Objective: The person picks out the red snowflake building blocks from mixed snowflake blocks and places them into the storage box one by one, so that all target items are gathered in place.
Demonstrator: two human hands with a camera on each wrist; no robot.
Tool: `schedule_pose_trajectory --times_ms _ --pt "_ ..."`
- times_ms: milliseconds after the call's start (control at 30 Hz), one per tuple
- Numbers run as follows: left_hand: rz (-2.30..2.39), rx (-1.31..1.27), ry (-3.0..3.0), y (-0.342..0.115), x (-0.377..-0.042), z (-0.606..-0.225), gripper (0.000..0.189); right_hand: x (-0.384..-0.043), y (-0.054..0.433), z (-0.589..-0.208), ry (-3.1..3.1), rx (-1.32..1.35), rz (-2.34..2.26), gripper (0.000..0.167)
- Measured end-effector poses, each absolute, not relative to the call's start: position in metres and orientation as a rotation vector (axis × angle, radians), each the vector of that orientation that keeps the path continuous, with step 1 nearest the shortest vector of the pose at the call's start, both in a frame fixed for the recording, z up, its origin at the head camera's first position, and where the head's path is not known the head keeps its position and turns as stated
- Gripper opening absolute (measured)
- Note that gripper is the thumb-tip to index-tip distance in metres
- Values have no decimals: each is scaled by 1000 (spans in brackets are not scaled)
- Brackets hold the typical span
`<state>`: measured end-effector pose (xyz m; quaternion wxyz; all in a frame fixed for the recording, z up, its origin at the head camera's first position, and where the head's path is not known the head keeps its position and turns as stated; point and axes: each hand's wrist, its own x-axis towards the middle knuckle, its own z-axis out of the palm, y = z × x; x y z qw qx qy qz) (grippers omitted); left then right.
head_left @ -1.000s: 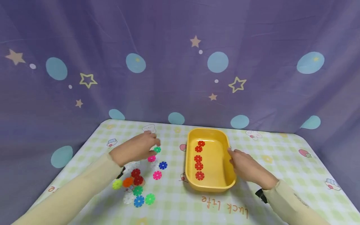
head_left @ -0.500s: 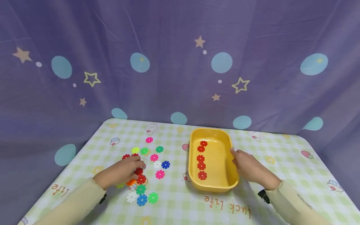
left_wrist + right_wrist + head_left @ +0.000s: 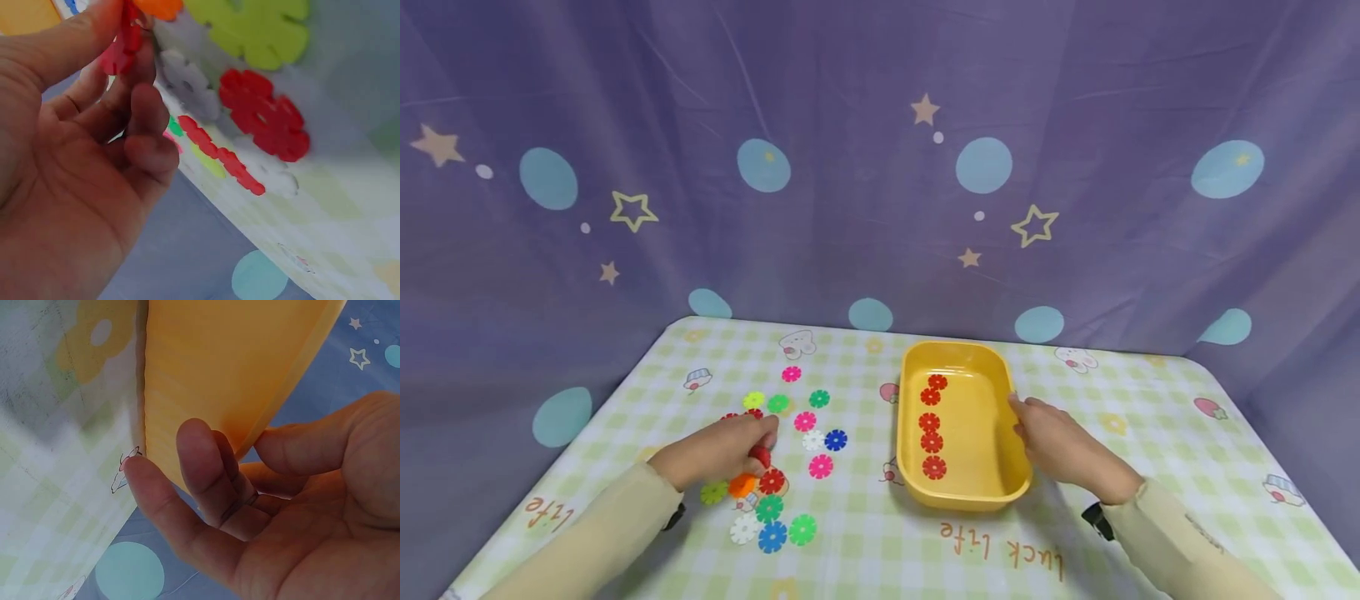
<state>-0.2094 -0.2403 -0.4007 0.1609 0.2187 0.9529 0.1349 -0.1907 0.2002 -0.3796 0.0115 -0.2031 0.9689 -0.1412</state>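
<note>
My left hand [image 3: 717, 450] pinches a red snowflake disc [image 3: 761, 457] between thumb and fingers, just above the loose discs at the left. In the left wrist view the held red disc [image 3: 119, 53] stands on edge at the fingertips. Near that hand lie another red disc [image 3: 771, 481], an orange disc [image 3: 742, 486] and a yellow-green disc [image 3: 714, 492]. My right hand [image 3: 1067, 446] holds the right rim of a yellow plastic tray [image 3: 964, 502], thumb at the rim and fingers along the outer wall. Inside the tray, several red discs [image 3: 931, 442] form a column on the left.
More discs lie spread around the left hand, including pink [image 3: 821, 467], dark blue [image 3: 836, 440], green [image 3: 802, 529], light blue [image 3: 772, 537] and white [image 3: 746, 527]. A checked cloth [image 3: 865, 550] covers the table. Behind it hangs a purple curtain [image 3: 850, 250].
My left hand has come back from the far discs toward the near left, and a red disc is now lifted in its fingers. The right hand stays at the tray.
</note>
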Motion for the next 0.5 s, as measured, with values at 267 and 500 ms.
schedule_pose_trajectory --times_ms 267,500 --pt "382 788 2651 -248 -205 -396 29 -190 200 -377 3023 -625 -448 47" --pt "320 986 2707 -251 -203 -395 22 -190 200 -379 3030 -650 -449 46"
